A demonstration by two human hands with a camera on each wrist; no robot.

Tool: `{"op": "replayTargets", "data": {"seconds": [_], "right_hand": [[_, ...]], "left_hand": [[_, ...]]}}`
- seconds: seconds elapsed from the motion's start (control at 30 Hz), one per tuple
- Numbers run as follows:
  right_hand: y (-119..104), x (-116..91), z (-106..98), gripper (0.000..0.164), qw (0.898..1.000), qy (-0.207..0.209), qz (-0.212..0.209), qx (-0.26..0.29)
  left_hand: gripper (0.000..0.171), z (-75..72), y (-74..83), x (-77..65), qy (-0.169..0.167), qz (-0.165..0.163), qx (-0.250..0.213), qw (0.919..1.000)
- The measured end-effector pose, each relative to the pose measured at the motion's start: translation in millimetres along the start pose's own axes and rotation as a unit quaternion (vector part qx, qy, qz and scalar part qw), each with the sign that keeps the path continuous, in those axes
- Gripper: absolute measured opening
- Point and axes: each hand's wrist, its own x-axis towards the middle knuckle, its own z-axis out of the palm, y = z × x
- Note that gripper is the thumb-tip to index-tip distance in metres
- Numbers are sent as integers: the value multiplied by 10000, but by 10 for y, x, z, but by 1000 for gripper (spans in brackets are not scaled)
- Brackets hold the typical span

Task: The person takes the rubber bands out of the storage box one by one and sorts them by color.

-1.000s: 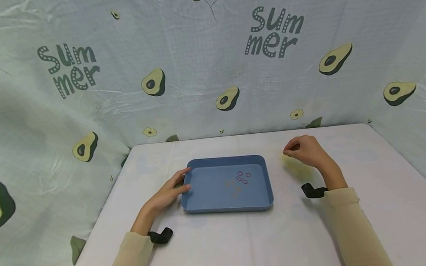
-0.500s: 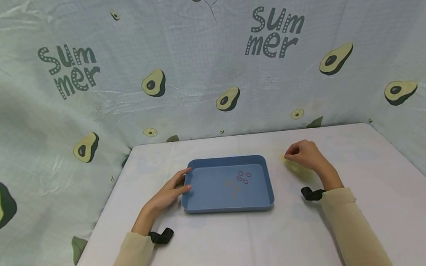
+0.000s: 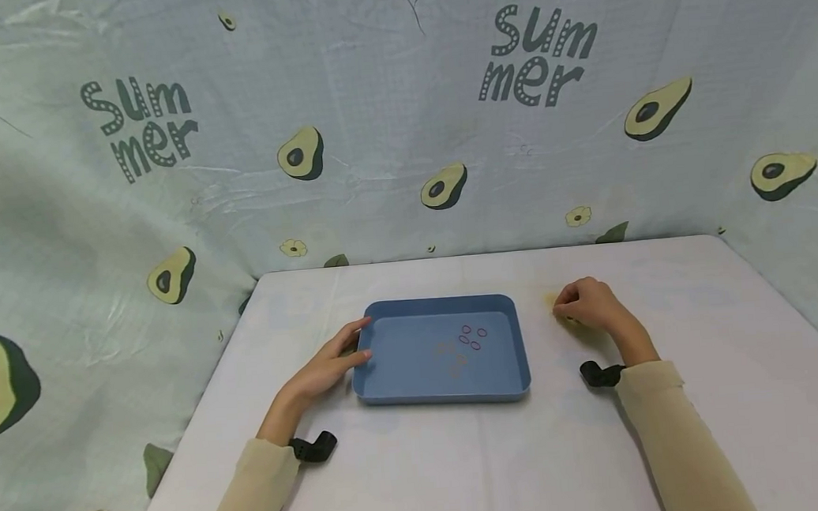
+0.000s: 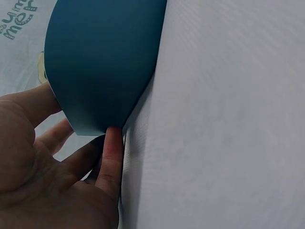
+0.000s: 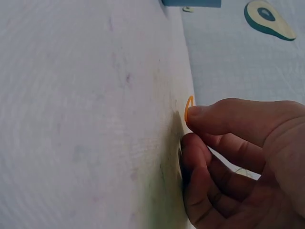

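Soft light spreads over the table [image 3: 424,468], with faint shadows; both wrist views are dimmer.

A blue tray [image 3: 403,371] lies flat, left hand [image 3: 323,370] gripping its nine-o'clock edge; right hand [image 3: 591,306], beyond three o'clock, pinches an orange loop [image 5: 186,112].

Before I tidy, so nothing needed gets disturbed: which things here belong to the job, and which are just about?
Likely in the job:
blue tray, held by left hand
pink rings and orange rings inside it
orange loop pinched in right hand

Apparently just around:
printed backdrop
black wrist devices
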Motion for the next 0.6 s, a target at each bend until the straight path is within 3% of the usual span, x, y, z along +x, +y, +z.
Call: {"op": "replayTargets", "data": {"seconds": [0.17,0.37,0.6], "right_hand": [[-5,21,11,24,9996,66,235,122],[1,25,27,23,9993,261,211,140],[-9,2,40,26,9990,295,313,143]], "left_hand": [[69,-6,6,19,-6,-1,-44,10000],[70,-8,-9,47,3,-38,-24,10000],[69,-7,-42,24,-74,152,9,9999]]}}
